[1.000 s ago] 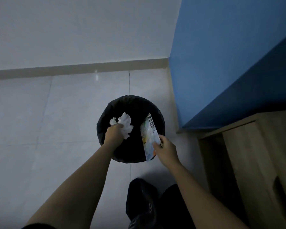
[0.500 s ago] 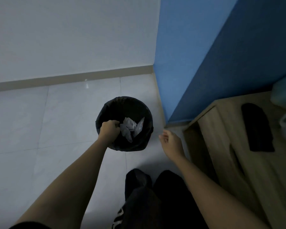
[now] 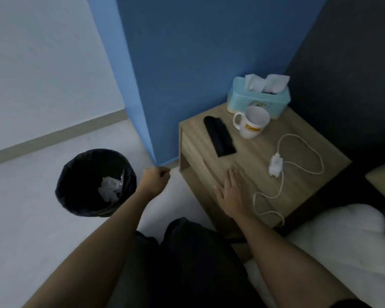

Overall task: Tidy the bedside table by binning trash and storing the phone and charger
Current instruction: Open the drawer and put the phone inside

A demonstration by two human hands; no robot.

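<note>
Head view: I log trash (image 3: 110,189) in the bin (image 3: 80,205), left of my loosely curled, empty left hand (image 3: 154,179). Right hand (image 3: 231,194) flat, open, empty. Phone (image 3: 219,136) ahead and charger (image 3: 275,165) right of it, unstored.

one view only, worn on the person's head, looking steeply down and forward past both forearms. it faces the blue wall corner, with the bin (image 3: 96,182) on the left and the bedside table (image 3: 298,152) on the right (edges bend, probably wide-angle lens). fairly near.
</note>
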